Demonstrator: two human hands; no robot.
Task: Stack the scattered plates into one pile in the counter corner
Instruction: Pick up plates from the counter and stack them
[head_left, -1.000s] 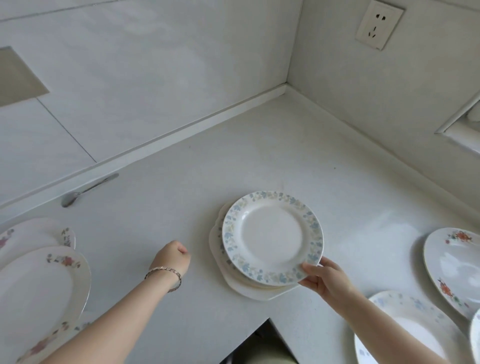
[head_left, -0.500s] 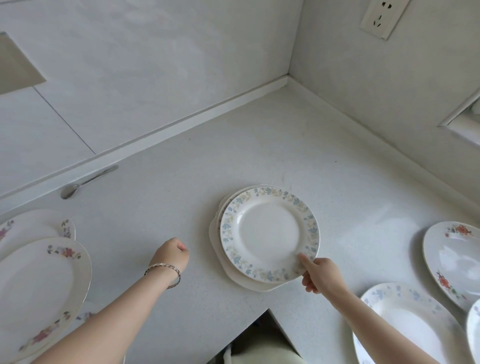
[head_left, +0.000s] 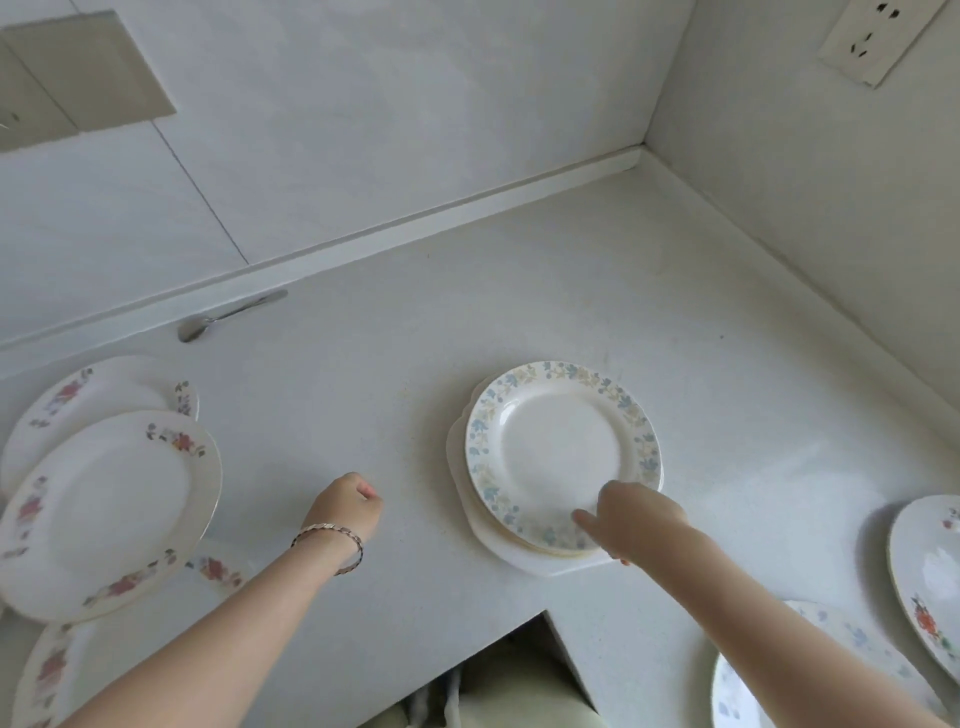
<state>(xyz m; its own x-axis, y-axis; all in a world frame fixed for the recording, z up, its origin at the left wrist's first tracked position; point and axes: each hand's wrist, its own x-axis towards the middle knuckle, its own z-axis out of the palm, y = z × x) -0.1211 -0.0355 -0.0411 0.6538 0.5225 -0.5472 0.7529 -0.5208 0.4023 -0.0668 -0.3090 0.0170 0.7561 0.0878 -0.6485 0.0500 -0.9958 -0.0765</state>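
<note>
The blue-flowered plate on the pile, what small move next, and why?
Probably let the right hand leave the blue-flowered plate, which already lies flat on the pile, and reach for the blue-patterned plate at lower right, still loose on the counter.

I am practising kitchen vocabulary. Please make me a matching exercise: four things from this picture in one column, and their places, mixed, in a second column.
Things
1. metal spoon
2. blue-flowered round plate
3. red-flowered white plate
4. white wall socket

Places
A. top of the middle pile
B. on the right wall, top corner
C. far left of the counter
D. against the back wall's ledge

Pairs: 1-D, 2-A, 3-C, 4-B
</note>
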